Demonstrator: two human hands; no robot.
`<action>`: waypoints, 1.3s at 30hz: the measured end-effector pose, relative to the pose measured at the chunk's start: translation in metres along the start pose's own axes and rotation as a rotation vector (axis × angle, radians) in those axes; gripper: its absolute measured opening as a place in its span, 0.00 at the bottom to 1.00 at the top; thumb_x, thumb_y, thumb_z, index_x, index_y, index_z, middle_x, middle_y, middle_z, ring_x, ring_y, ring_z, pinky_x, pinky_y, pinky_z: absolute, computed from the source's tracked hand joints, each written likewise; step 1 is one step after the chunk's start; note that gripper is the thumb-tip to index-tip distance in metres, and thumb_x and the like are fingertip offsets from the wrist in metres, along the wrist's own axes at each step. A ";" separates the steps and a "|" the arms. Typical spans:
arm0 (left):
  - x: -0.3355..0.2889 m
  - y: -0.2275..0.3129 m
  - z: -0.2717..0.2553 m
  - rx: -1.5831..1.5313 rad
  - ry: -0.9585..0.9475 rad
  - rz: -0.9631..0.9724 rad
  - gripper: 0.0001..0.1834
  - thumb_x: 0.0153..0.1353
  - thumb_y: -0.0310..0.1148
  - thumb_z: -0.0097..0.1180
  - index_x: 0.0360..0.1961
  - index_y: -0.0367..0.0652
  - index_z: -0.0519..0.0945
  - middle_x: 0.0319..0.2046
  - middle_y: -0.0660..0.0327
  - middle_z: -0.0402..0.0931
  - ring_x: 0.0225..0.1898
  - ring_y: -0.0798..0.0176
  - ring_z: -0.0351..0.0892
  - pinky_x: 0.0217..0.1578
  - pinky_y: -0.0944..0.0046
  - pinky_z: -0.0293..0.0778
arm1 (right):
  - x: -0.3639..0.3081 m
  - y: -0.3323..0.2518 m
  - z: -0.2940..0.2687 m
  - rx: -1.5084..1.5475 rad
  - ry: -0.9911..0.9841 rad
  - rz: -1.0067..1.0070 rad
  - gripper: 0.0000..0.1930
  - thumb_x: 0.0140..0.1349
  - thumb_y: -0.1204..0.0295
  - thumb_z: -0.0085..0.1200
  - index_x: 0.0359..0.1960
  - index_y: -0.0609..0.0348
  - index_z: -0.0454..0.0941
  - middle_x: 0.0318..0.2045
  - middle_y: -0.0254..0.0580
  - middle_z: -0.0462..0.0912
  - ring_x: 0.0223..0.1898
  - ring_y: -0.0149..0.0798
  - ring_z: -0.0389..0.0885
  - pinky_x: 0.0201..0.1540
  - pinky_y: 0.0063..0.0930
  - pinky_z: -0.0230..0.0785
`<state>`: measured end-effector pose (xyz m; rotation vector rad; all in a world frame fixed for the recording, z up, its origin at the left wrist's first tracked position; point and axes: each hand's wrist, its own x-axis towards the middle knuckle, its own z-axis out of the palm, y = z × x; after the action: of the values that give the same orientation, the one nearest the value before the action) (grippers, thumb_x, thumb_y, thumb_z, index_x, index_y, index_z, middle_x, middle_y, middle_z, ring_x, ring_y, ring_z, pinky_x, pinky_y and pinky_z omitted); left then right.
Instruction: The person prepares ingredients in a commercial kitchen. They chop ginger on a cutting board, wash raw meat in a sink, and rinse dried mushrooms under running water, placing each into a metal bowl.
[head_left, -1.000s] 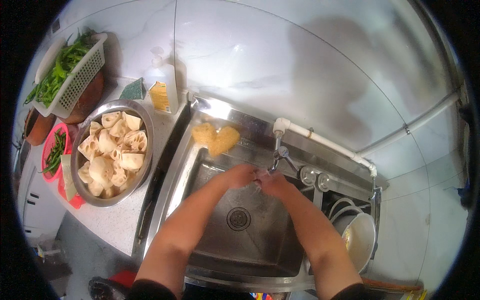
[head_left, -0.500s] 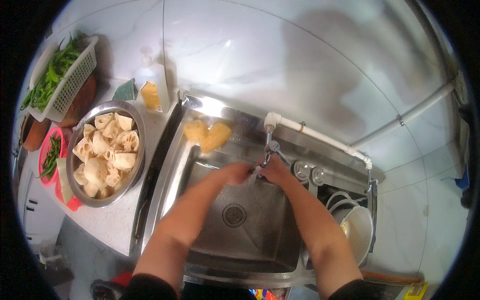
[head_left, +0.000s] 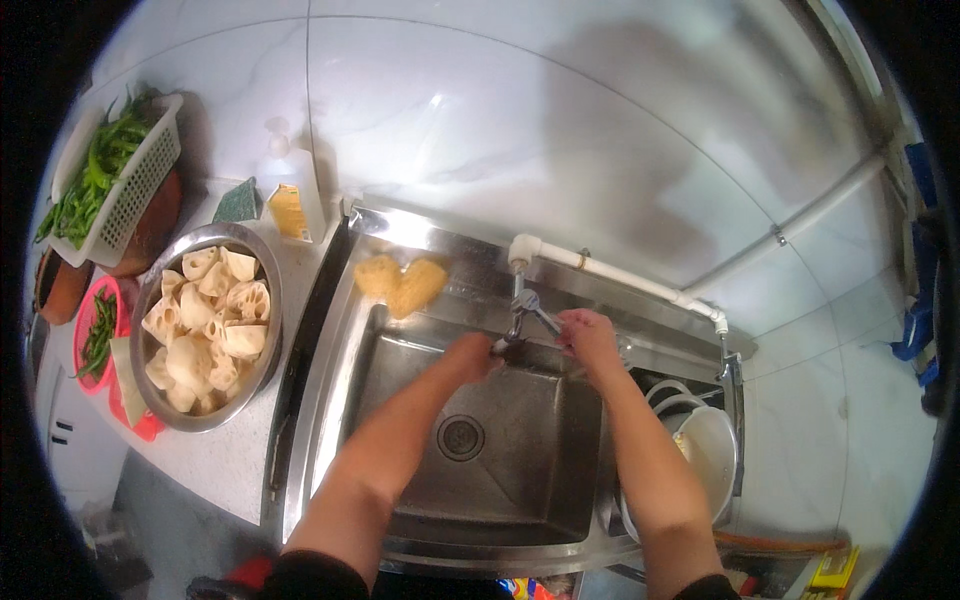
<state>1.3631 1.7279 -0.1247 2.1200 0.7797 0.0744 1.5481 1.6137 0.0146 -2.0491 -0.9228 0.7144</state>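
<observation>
The metal faucet (head_left: pixel 518 325) reaches over the basin of the stainless steel sink (head_left: pixel 430 505). My left hand (head_left: pixel 476 358) is right below its spout; most of its fingers are hidden, and a small whitish patch beside them could be water or the spout tip. To the right of the spout, my right hand (head_left: pixel 590 338) has its fingers curled at the end of the faucet handle (head_left: pixel 545 318). Two yellow sponges (head_left: pixel 402 284) lie on the sink's back left ledge. A round drain (head_left: pixel 460 438) shows in the basin floor.
Left counter: a steel bowl (head_left: pixel 277 350) of cut lotus root, a pink basket (head_left: pixel 120 375) and a white basket (head_left: pixel 150 180) of green peppers, a plastic bottle (head_left: pixel 290 195), a green scouring pad (head_left: pixel 237 202). At right stands a white pot (head_left: pixel 715 450); a white pipe (head_left: pixel 620 275) runs behind.
My right hand has moved away from my left, rightward to the faucet handle. My left hand stays near the spout. The whole view has shifted slightly.
</observation>
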 end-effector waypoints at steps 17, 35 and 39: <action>-0.102 0.074 -0.052 -0.472 -0.696 -0.086 0.09 0.70 0.31 0.54 0.42 0.36 0.79 0.31 0.57 0.83 0.26 0.66 0.81 0.28 0.64 0.78 | -0.116 -0.036 0.036 -0.929 -0.233 -0.467 0.17 0.65 0.56 0.56 0.41 0.57 0.85 0.44 0.51 0.86 0.50 0.55 0.83 0.53 0.50 0.75; -0.167 0.198 -0.055 0.616 -0.255 0.231 0.14 0.70 0.37 0.48 0.41 0.44 0.85 0.40 0.48 0.84 0.42 0.41 0.84 0.42 0.44 0.78 | -0.200 -0.009 -0.022 -0.734 -0.141 -0.322 0.14 0.67 0.59 0.54 0.33 0.54 0.85 0.32 0.48 0.86 0.38 0.57 0.86 0.39 0.51 0.77; -0.164 0.197 -0.026 0.600 -0.101 0.173 0.12 0.65 0.36 0.52 0.41 0.45 0.85 0.39 0.47 0.84 0.43 0.41 0.83 0.43 0.44 0.78 | -0.208 -0.012 0.003 -0.625 0.002 -0.125 0.14 0.66 0.61 0.54 0.33 0.57 0.86 0.33 0.52 0.86 0.39 0.58 0.85 0.40 0.52 0.76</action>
<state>1.3228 1.5685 0.0734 2.7310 0.6028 -0.1985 1.4208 1.4550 0.0593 -2.4888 -1.3872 0.3787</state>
